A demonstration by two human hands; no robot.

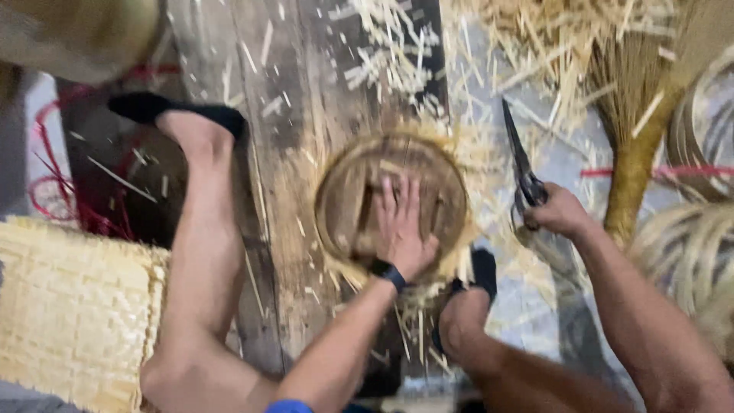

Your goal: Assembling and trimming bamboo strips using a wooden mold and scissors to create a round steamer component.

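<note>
No packages, labels, signs or screens show anywhere in this view.

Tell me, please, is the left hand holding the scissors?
No, the left hand lies flat on the round basket, while the right hand grips the scissors.

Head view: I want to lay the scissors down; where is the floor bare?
Barest: the grey floor between the scissors and the broom, and the planks between basket and left foot. Shavings crowd elsewhere.
</note>
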